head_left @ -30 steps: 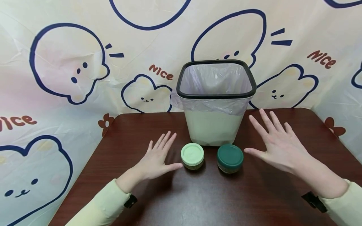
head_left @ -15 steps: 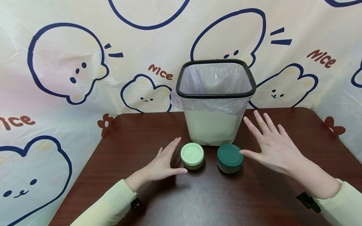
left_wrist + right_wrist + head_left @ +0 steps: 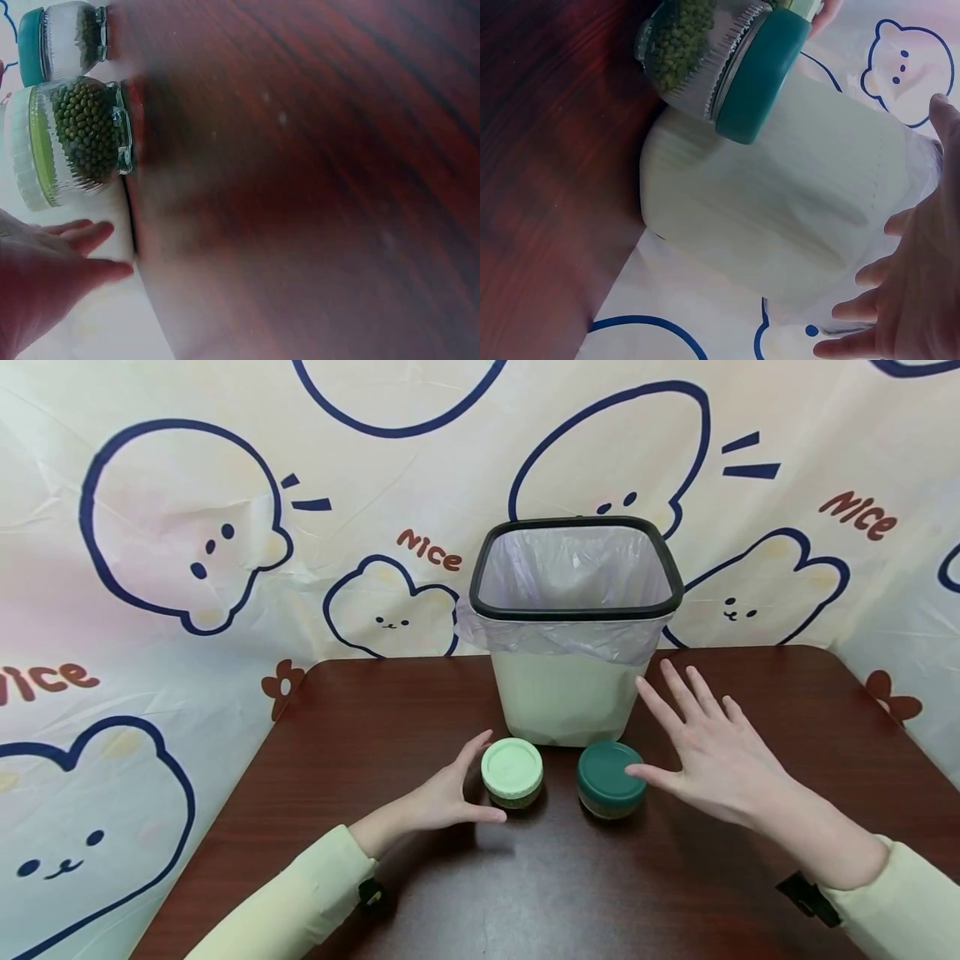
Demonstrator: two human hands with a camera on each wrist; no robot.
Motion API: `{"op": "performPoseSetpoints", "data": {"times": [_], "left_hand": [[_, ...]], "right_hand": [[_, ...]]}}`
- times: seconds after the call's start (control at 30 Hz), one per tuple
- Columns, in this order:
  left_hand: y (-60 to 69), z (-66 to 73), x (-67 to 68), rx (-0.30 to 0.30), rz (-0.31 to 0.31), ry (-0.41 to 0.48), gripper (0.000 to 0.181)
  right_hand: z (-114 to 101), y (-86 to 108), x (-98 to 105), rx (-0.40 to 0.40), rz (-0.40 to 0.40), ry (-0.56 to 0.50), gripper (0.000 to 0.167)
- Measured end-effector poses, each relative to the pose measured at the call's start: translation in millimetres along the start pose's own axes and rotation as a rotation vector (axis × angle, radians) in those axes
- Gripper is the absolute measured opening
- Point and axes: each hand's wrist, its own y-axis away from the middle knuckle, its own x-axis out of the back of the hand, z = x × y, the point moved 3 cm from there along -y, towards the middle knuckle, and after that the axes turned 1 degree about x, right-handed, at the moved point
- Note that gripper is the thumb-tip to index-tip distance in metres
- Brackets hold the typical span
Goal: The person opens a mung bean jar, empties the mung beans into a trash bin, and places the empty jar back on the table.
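Two small glass jars stand side by side on the table. The light green lidded jar, seen in the left wrist view with dark green beans inside, has my left hand at its left side, thumb in front and fingers behind, not visibly gripping it. My right hand is spread to the right of the dark green lidded jar, its thumb tip overlapping the lid's edge in the head view. In the right wrist view this dark green lid tops a jar with green beans, apart from my spread fingers.
Behind the jars stands a pale bin with a black rim and a translucent liner. The dark brown table extends in front and to both sides. A patterned cloth hangs behind.
My left hand has moved right, up to the light green lidded jar, its thumb and fingers now around its left side. My right hand has moved left, nearer the dark green lidded jar.
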Motion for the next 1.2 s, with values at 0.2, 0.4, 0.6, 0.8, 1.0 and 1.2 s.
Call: {"op": "performPoseSetpoints", "data": {"times": [0.2, 0.4, 0.6, 0.8, 1.0, 1.2], "left_hand": [[-8.5, -2.7, -2.4, -0.031, 0.001, 0.052, 0.109], [-15.7, -3.8, -3.5, -0.056, 0.017, 0.042, 0.106], [-20.1, -4.6, -4.1, -0.079, 0.024, 0.03, 0.102], [-27.2, -10.7, -7.5, -0.152, 0.032, 0.029, 0.099], [-31.7, -13.5, -9.3, -0.131, 0.019, 0.091, 0.093], [-33.5, -13.6, -10.4, -0.115, 0.041, 0.106, 0.086]], "right_hand": [[-4.3, -3.1, -2.0, 0.032, 0.02, 0.009, 0.097], [-7.0, -4.5, -3.9, 0.055, 0.031, 0.013, 0.097], [-9.8, -5.7, -8.7, 0.09, 0.023, 0.016, 0.096], [-15.0, -5.4, -12.5, 0.111, 0.05, 0.001, 0.093], [-21.3, -4.2, -14.3, 0.142, 0.111, 0.013, 0.092], [-27.3, -3.9, -13.8, 0.157, 0.121, 0.023, 0.093]]}}
